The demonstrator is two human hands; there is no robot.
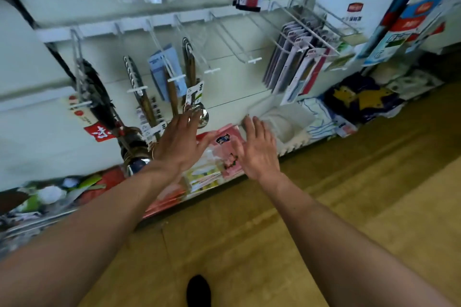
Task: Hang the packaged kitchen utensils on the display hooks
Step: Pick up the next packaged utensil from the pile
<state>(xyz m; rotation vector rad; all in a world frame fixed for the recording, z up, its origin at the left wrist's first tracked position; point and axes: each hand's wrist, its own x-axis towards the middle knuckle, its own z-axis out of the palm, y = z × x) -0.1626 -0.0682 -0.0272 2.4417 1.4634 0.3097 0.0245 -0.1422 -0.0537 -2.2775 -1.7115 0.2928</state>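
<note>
- Packaged kitchen utensils (146,107) are seen hanging from display hooks (159,57) at the centre left of the frame.
- The left hand (179,143) is held open with fingers spread, its fingertips at a hanging steel ladle (200,114); contact cannot be told.
- The right hand (258,154) is held open, fingers straight, nothing gripped, over pink packets (219,157) lying at mid-frame.

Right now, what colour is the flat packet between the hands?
The packet is mostly pink; head view.
</note>
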